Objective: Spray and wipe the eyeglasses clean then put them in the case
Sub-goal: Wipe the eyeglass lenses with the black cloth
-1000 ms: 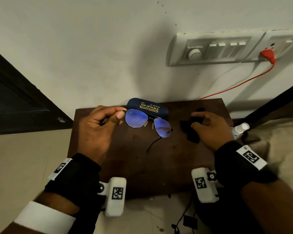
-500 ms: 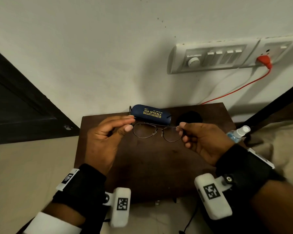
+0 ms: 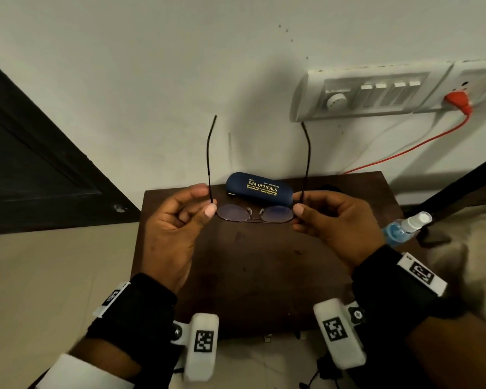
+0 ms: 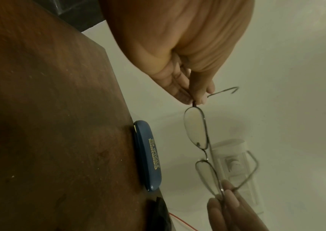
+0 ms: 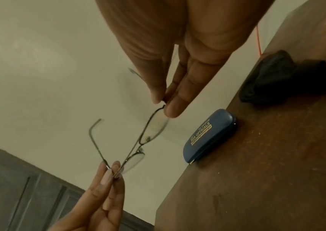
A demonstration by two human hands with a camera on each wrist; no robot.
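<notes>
Head view: left hand point(image 3: 177, 234) and right hand point(image 3: 331, 223) pinch eyeglasses point(image 3: 256, 213) above closed case point(image 3: 260, 188).

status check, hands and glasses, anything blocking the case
Left hand and right hand each pinch a hinge corner of the eyeglasses, temples open, above the table. Case shut, by the wall. Black cloth beside it, not blocking.

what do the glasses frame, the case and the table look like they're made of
Glasses: thin dark wire frame, likely metal, with clear lenses; the rim and temples are very slender.
Case: dark blue with gold print and a smooth, slightly matte shell, probably plastic or leatherette over a hard body.
Table: dark brown with a grainy, scuffed top, apparently wood or wood veneer.
</notes>
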